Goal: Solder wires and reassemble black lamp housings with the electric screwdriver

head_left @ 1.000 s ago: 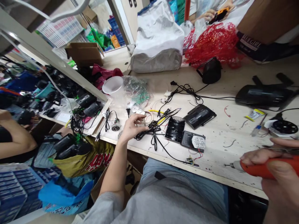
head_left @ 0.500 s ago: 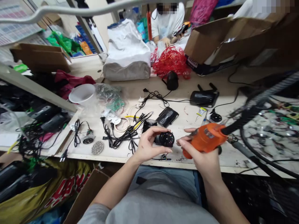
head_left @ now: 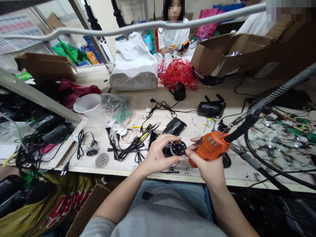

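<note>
My left hand (head_left: 159, 154) is curled round a black cylindrical part, its thumb and fingers gripping the sides. The round end face (head_left: 178, 148) of that part points towards my right hand and carries small coloured dots. In my right hand (head_left: 209, 172) is an orange electric screwdriver (head_left: 212, 146), held level with its front end close to the round face. Whether its tip touches the face is hidden by my fingers. Just beyond my left hand lies a flat black casing (head_left: 174, 126). A metal dish of small screws (head_left: 101, 160) sits to the left.
Tangled black power cords (head_left: 128, 144) lie left of my hands. A white bucket (head_left: 87, 104) stands behind them. The screwdriver's cable (head_left: 242, 130) slopes up to the right, over a pile of small wired parts (head_left: 278, 144). Across the bench is a co-worker (head_left: 172, 38).
My right hand has brought the screwdriver left, closer to the black part's round face. My left hand keeps its grip. The view has tilted up slightly, showing more of the co-worker.
</note>
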Demonstrator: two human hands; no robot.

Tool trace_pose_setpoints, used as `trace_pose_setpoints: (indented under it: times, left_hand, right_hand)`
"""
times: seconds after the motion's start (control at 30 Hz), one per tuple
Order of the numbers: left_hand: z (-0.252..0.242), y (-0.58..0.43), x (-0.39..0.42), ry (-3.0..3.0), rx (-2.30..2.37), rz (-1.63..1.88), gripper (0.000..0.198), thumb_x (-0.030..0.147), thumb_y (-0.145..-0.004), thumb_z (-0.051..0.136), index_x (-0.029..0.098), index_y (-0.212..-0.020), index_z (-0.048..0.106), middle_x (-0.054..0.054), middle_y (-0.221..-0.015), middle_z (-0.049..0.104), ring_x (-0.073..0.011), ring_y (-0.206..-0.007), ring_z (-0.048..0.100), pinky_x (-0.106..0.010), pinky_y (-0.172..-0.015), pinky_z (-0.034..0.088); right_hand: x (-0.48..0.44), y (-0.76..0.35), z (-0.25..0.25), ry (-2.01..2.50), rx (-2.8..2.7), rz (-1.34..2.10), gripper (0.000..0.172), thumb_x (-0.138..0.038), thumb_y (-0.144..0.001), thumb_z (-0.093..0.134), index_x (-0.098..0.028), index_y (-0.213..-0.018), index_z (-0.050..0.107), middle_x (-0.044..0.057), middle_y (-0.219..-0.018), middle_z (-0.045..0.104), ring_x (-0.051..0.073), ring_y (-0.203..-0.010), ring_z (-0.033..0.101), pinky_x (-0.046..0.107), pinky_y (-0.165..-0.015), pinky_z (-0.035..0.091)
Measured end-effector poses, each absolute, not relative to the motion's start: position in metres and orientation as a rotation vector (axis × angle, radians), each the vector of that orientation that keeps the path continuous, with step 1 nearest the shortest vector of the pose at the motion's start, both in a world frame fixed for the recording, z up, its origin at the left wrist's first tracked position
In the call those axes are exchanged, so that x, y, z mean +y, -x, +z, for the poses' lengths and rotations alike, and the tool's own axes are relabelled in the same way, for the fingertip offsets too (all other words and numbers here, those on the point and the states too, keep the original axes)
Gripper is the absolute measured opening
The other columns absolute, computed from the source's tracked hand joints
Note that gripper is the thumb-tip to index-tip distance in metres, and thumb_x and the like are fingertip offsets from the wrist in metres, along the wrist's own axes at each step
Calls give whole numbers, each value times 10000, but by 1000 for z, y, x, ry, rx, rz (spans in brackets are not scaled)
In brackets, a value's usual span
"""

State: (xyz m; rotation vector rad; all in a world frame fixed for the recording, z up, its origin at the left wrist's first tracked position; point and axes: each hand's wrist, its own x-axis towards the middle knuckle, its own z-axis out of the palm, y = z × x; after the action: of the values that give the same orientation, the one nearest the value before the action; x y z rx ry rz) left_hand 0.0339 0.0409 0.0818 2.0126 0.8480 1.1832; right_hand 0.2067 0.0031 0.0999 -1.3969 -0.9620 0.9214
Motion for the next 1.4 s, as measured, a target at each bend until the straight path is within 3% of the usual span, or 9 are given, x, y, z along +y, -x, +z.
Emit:
trace_pose_setpoints:
  times: [0.17, 0.33, 0.43, 0.53, 0.7, 0.83, 1.0, 1.2, 1.4]
  left_hand:
    - [100, -29, 43, -2293, 866, 1078, 451, 379, -845, 769, 197, -1238, 643, -95, -1096, 680, -226, -1015, 640, -394, -885, 538]
    - [101, -25, 51, -2227, 964, 1101, 415, 362, -808, 791, 211, -1173, 662, -70, -1064, 696, -215, -983, 653, -375, -858, 539]
    - [89, -28, 52, -2079, 1076, 1122, 427, 373, -771, 826, 206, -1133, 675, -61, -1045, 708, -206, -941, 664, -341, -800, 534]
    - [71, -39, 46, -2121, 1057, 1040, 422, 354, -757, 824, 198, -1121, 677, -65, -1056, 722, -225, -969, 651, -374, -863, 510]
    - [44, -58, 38, -2193, 1186, 848, 434, 334, -744, 798, 218, -1145, 676, -55, -1018, 730, -257, -941, 607, -406, -855, 473]
    - [31, -53, 38, -2182, 1186, 935, 432, 271, -737, 786, 199, -1143, 659, -56, -997, 721, -242, -904, 602, -394, -834, 468]
    - [28, -40, 34, -2118, 1212, 963, 408, 239, -749, 778, 212, -1133, 645, -52, -1012, 702, -231, -934, 622, -387, -849, 480]
    - [24, -42, 30, -1964, 1277, 1014, 432, 298, -737, 818, 216, -1132, 664, -61, -1033, 641, -229, -987, 615, -372, -848, 508]
    - [14, -48, 33, -1978, 1326, 1014, 447, 283, -709, 834, 209, -1120, 674, -56, -1012, 639, -232, -964, 603, -398, -876, 498]
  right_hand:
    - [4, -207, 97, 1410, -1010, 861, 280, -289, -639, 756, -205, -862, 610, -8, -696, 672, 182, -634, 672, 343, -655, 582]
    - [2, -215, 92, 1378, -1039, 895, 356, -382, -709, 796, -207, -958, 610, -16, -686, 664, 174, -607, 657, 334, -607, 569]
    - [4, -231, 88, 1245, -1074, 908, 520, -525, -710, 823, -228, -1072, 595, -21, -704, 659, 164, -591, 622, 304, -546, 525]
    - [8, -248, 86, 1077, -1138, 961, 707, -686, -653, 811, -254, -1163, 581, 5, -757, 682, 195, -640, 640, 319, -545, 519]
    - [11, -251, 91, 962, -1055, 980, 926, -971, -602, 537, -251, -1178, 629, 30, -742, 667, 263, -724, 683, 380, -591, 557]
    - [11, -246, 96, 958, -1044, 954, 843, -940, -711, 461, -262, -1164, 674, 27, -747, 659, 243, -681, 667, 396, -620, 562]
    - [17, -246, 96, 878, -1030, 950, 879, -963, -641, 510, -287, -1164, 716, 35, -727, 670, 241, -593, 643, 378, -529, 523]
    - [25, -244, 100, 708, -1024, 1028, 661, -887, -735, 538, -384, -1120, 726, 51, -1221, 690, 192, -596, 644, 386, -552, 531]
    - [29, -239, 116, 875, -1017, 1118, 784, -919, -590, 619, -326, -1098, 694, 94, -1012, 716, 266, -613, 644, 474, -609, 536]
